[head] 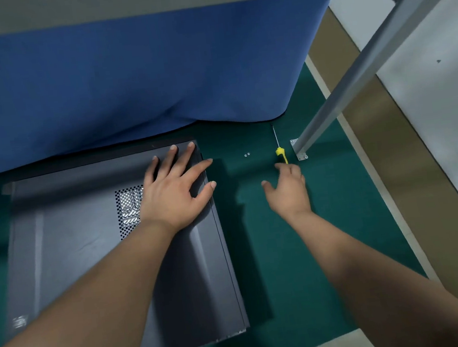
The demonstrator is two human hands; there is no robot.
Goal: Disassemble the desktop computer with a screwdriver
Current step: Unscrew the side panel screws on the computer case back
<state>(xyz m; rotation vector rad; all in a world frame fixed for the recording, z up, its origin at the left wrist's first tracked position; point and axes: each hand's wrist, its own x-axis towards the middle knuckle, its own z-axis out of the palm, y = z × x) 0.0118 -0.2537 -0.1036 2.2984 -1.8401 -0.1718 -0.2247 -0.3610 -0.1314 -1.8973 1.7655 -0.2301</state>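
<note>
Lying on its side under the left hand [177,192], whose spread, straight fingers press its dark panel, the desktop computer [122,251] runs its long axis away from the person. Beyond the right hand [290,192], relaxed and grasping nothing, the screwdriver [280,150] lies with its yellow handle at the fingertips and its shaft pointing away. Two screws [246,155] lie between the hands.
</note>
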